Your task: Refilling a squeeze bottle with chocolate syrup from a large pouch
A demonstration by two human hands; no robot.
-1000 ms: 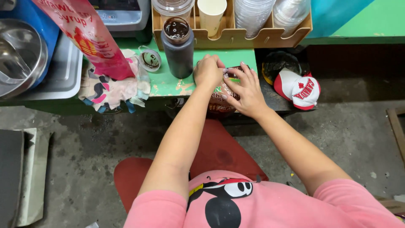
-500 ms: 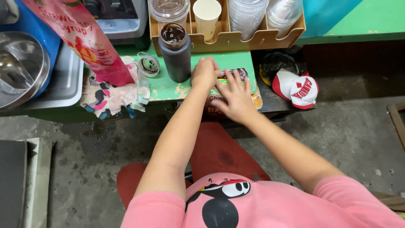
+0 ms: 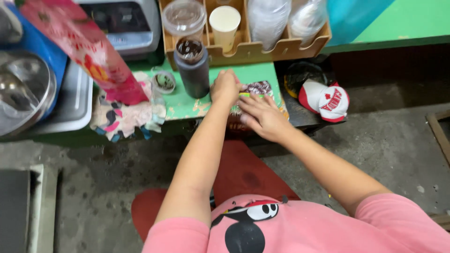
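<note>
My left hand rests on the green tabletop with its fingers curled around the left end of a dark patterned packet. My right hand lies over the packet's near side at the table's front edge, fingers stretched toward the left hand and thumb underneath. A thin green and yellow strip shows between the two hands. Most of the packet is hidden under them. A dark tumbler with dark liquid stands open just left of my left hand.
A small round lid, a patterned cloth and a pink bag lie further left, beside a metal tray. A wooden holder behind holds a paper cup and plastic cups. A red and white cap sits right. A red stool stands below.
My right hand has slid down and left from the packet's right side to its near edge. My left hand stays on the packet's left end.
</note>
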